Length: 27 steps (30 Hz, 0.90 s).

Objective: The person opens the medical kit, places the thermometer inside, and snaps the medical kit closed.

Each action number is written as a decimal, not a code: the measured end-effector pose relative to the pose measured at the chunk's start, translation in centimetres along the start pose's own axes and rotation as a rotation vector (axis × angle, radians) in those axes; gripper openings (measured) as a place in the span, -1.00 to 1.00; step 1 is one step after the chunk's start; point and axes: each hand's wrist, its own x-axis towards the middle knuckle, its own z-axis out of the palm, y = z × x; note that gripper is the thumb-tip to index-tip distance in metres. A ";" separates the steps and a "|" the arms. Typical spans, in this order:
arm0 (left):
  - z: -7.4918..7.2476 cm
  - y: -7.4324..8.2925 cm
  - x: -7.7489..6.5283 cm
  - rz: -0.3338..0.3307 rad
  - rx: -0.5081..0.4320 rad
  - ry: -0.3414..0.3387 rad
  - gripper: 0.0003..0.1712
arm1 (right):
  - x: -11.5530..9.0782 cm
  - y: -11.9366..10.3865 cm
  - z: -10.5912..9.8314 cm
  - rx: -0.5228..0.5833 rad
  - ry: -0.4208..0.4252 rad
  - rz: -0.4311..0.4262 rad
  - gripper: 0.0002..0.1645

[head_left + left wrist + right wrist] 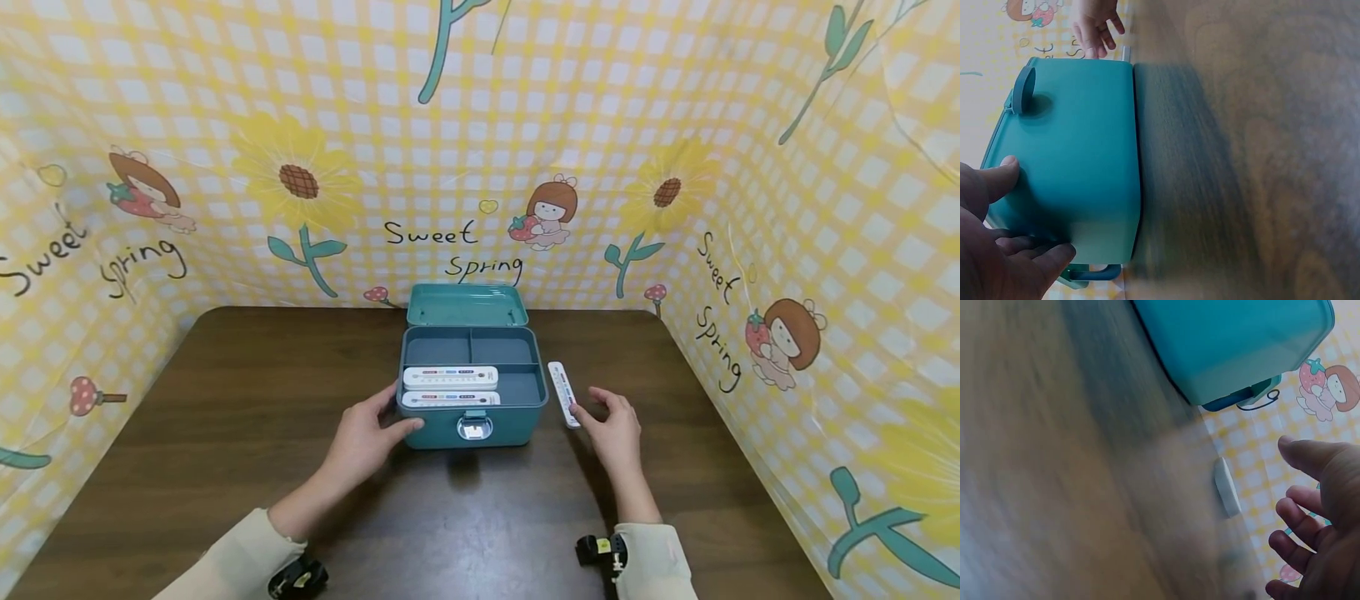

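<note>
The cloth [420,179] is yellow-and-white gingham, softly rippled and printed with flowers. It surrounds a dark, wood-grained table [247,417] with a dull sheen at six o'clock. On the table sits a smooth teal box [508,427], round-cornered, its glossy lid [467,307] thrown back at twelve o'clock. A blue-grey divided tray [517,385] lies inside.

The left hand [367,437] holds the box's front corner at eight o'clock, thumb on the front wall, fingers along the side. The right hand [617,429] is at four o'clock from the box, fingers parted and gripping nothing.

Just beside the box, at three o'clock, a slim white case [562,393] with rounded ends and small printed marks lies slantwise; the right thumb overlaps its near end in the head view. Two matching cases [450,378] lie one behind the other in the front-left compartment. The metal clasp [474,427] is shiny.

Only the right wrist view shows a gap between thumb and loose case; the left wrist view gives the clasp's profile and a curved handle [1094,273].
</note>
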 end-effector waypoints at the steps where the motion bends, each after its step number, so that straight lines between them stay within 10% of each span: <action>1: 0.0 0.0 0.0 0.001 0.003 0.001 -0.07 | -0.1 0.1 0.2 -0.008 0.001 0.001 -0.38; 17: 0.0 -0.1 -0.1 -0.011 -0.005 -0.008 -0.06 | -1.4 0.8 2.4 -0.275 -0.006 -0.011 -0.22; 27: 0.0 0.1 0.0 -0.005 0.008 -0.009 -0.06 | -1.4 0.5 2.2 -0.329 0.040 0.017 -0.48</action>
